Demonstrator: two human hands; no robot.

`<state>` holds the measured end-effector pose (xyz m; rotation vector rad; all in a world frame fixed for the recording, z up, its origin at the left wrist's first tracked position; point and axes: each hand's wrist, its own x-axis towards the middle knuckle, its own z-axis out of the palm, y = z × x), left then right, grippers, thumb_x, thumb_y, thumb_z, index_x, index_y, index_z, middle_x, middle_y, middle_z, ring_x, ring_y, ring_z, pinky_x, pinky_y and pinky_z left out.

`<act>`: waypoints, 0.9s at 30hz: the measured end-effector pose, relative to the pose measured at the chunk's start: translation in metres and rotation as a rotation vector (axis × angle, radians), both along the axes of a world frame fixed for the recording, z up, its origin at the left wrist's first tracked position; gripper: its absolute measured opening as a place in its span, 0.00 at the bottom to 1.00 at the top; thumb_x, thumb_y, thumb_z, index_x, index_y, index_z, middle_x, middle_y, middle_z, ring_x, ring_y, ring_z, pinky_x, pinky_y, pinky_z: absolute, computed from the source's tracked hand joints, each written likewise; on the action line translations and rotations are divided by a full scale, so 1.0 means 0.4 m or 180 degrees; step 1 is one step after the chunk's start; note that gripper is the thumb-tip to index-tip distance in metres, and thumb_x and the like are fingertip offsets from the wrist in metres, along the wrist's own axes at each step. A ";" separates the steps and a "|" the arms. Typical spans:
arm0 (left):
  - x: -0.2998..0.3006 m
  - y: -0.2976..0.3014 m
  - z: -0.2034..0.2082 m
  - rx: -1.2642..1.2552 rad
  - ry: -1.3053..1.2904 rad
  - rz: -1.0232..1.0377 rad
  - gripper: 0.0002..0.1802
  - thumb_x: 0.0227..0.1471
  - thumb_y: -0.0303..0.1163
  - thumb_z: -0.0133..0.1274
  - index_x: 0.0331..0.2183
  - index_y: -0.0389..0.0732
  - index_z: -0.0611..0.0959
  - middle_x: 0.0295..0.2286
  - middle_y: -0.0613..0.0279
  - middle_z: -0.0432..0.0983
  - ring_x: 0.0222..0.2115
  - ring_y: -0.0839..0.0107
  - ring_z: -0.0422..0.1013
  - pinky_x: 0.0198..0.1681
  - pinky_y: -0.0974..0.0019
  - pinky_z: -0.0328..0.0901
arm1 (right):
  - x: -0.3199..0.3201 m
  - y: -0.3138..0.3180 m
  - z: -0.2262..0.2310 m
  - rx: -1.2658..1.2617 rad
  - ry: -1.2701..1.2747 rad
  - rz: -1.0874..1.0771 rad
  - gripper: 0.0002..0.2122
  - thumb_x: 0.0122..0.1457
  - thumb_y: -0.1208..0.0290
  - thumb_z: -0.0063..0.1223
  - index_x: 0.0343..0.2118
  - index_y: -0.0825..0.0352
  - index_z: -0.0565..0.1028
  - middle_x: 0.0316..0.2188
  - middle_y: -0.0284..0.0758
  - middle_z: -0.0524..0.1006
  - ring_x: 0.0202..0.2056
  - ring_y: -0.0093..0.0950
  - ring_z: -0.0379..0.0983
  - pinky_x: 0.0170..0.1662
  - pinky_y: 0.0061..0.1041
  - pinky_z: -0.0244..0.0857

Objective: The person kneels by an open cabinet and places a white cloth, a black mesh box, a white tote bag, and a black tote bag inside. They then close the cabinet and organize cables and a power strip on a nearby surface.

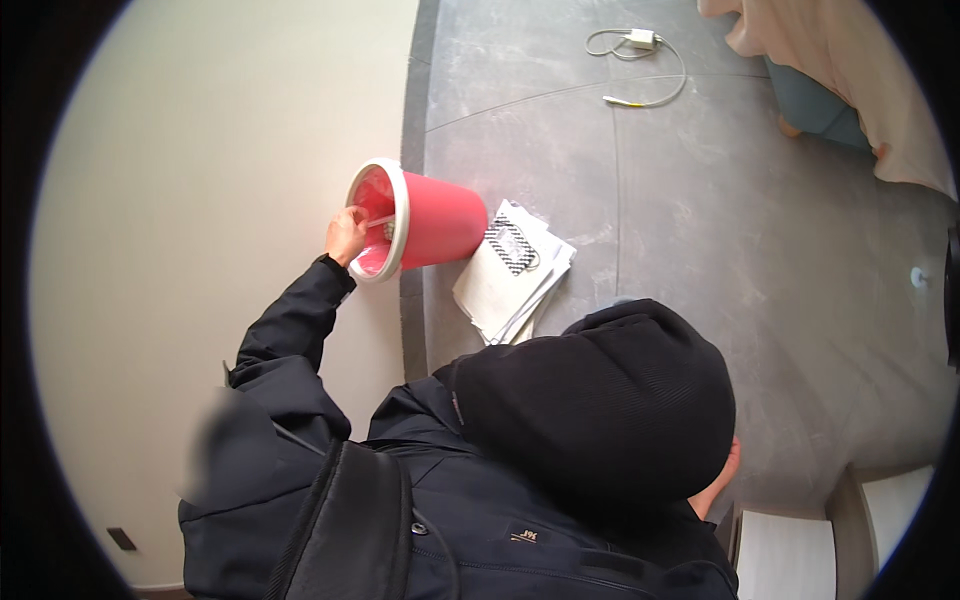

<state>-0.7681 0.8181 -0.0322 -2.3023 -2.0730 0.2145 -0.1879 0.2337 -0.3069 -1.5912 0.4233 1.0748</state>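
A red bin point(445, 220) with a white rim has its mouth toward the left of the view. At this mouth is my left hand point(347, 234), its fingers pinched together on a thin white strip point(381, 221) that reaches inside. Something small and pale inside the bin is too unclear to name. Against the bin's base lies a stack of papers point(500, 290), topped by a black-and-white striped card or packet point(511, 244). Behind a rounded black shape at the lower right, only part of my right hand point(722, 476) shows; its fingers are mostly hidden.
A white cable with a small box point(641, 39) lies on the grey floor point(560, 130) at the far side. Pink fabric point(850, 60) hangs over a blue-grey piece at the upper right. Pale wall point(220, 150) fills the left; white-fronted furniture point(785, 555) stands at the lower right.
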 end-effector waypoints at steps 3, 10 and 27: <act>0.109 -0.016 0.003 0.0526 0.0014 -0.0527 0.14 0.58 0.31 0.63 0.42 0.32 0.81 0.42 0.45 0.80 0.48 0.49 0.75 0.51 0.53 0.69 | 0.003 -0.012 0.001 0.0108 -0.0062 0.0003 0.11 0.76 0.68 0.49 0.53 0.68 0.75 0.38 0.38 0.83 0.37 0.27 0.82 0.41 0.23 0.75; 0.460 -0.180 -0.004 0.0139 -0.0979 -0.1305 0.09 0.62 0.29 0.61 0.36 0.34 0.80 0.35 0.51 0.78 0.36 0.55 0.76 0.41 0.56 0.71 | 0.023 0.005 0.001 -0.0172 -0.0150 0.0226 0.10 0.75 0.69 0.50 0.51 0.69 0.75 0.35 0.38 0.83 0.33 0.27 0.82 0.37 0.23 0.75; 1.028 0.284 -0.636 0.0019 -0.1966 -0.2161 0.28 0.56 0.31 0.63 0.56 0.36 0.76 0.49 0.42 0.75 0.52 0.42 0.72 0.56 0.49 0.69 | -0.022 -0.008 -0.024 -0.0032 -0.0111 -0.0206 0.09 0.75 0.71 0.50 0.51 0.69 0.75 0.35 0.39 0.83 0.33 0.28 0.82 0.37 0.24 0.77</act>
